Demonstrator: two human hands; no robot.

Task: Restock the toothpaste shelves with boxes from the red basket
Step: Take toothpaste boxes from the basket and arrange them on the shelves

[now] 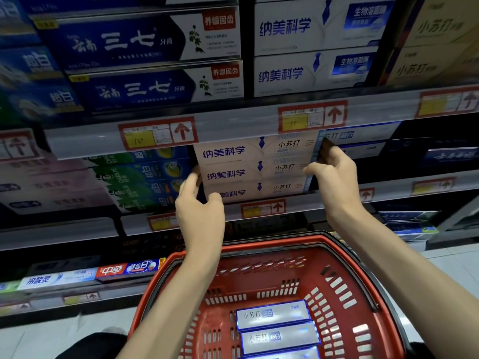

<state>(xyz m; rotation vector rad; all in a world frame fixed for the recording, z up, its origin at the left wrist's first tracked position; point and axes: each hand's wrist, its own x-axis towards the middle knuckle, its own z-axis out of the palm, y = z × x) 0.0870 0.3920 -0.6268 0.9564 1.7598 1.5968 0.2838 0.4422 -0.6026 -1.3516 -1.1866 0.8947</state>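
Observation:
A stack of three beige toothpaste boxes with blue lettering sits at the front of the middle shelf. My left hand grips the stack's left end, thumb on the lowest box's front. My right hand grips the right end, fingers curled round its side. Below my arms, the red basket holds three white-and-blue toothpaste boxes lying flat.
The shelf edge with red price tags runs below the stack. Green Darlie boxes stand left of it, white-blue boxes to its right. Blue and white boxes fill the shelf above. Lower shelves carry more toothpaste.

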